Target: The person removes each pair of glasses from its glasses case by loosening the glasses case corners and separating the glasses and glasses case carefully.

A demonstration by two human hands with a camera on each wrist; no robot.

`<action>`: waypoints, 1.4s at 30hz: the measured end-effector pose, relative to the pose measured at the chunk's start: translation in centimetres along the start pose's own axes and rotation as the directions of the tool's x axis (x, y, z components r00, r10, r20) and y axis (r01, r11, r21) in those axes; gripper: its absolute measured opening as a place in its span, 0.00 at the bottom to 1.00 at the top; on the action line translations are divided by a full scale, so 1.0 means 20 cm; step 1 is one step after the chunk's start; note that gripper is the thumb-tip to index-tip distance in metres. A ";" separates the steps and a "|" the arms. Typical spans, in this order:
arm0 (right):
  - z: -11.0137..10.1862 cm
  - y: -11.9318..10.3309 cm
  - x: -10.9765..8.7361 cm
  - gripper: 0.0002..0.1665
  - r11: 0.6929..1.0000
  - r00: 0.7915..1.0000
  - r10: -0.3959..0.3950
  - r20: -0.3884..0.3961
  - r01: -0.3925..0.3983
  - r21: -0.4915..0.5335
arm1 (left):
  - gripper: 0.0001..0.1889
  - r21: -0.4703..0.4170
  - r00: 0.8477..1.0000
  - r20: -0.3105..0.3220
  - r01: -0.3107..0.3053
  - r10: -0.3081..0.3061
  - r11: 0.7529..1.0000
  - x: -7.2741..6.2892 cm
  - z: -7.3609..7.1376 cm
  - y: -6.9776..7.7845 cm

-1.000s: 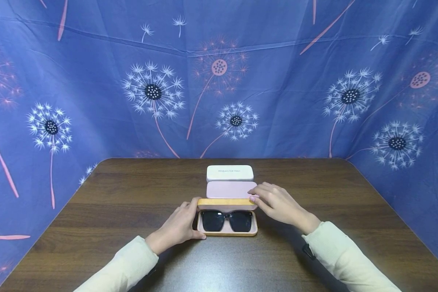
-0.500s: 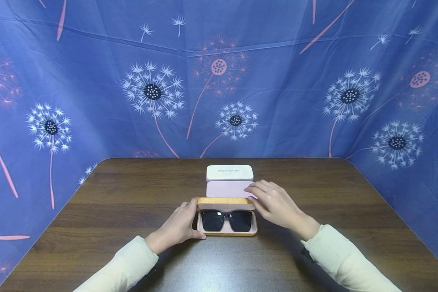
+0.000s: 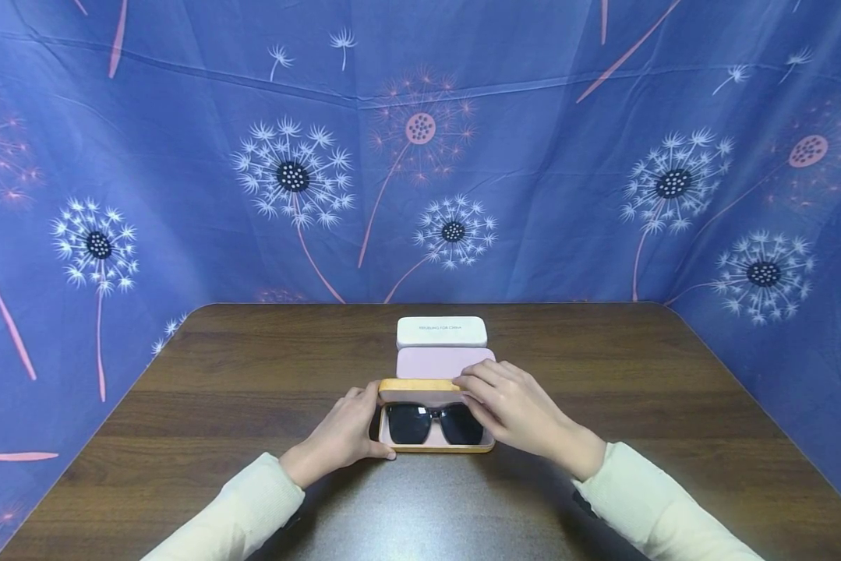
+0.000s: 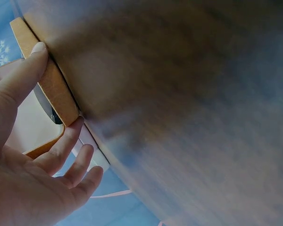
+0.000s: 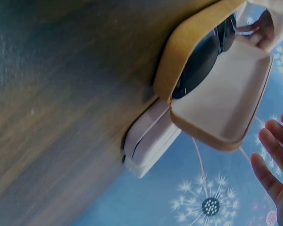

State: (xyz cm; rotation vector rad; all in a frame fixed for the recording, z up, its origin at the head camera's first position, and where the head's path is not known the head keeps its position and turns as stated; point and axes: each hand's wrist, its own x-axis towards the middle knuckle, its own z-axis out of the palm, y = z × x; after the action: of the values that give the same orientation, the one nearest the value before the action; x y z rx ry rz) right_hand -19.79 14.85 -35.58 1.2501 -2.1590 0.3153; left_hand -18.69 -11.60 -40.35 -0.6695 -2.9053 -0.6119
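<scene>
In the head view, an orange glasses case [image 3: 437, 449] lies open at the middle of the table, its pale-lined lid [image 3: 413, 384] raised at the back. Black sunglasses [image 3: 411, 426] rest inside it, lenses toward me. My left hand [image 3: 339, 432] grips the case's left end, thumb at the front edge and a fingertip at the back corner, as the left wrist view also shows on the orange front wall [image 4: 56, 89]. My right hand [image 3: 521, 413] overlaps the lid's right part from the head; in the right wrist view its spread fingers stand apart from the lid [image 5: 221, 103].
Right behind the orange case lies a pink glasses case [image 3: 430, 362], and behind that a white one [image 3: 441, 333] with small lettering. A blue cloth [image 3: 532, 156] with dandelion prints hangs past the back edge of the brown wooden table [image 3: 252, 351].
My right hand has moved left and slightly down, from the lid's right corner toward its middle. The left hand, case and sunglasses look unchanged.
</scene>
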 end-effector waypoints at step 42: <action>0.21 -0.15 -0.07 0.10 0.954 0.985 0.027 0.170 0.025 -0.297 | 0.45 -0.010 1.000 -0.008 0.025 -0.025 1.000 0.00 0.00 0.01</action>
State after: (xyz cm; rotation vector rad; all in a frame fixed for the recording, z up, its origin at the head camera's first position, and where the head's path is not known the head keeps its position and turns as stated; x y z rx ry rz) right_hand -18.41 12.17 -39.99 1.1363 -2.2496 -0.1232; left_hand -18.58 -11.48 -40.33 -0.6311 -2.9095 -0.6305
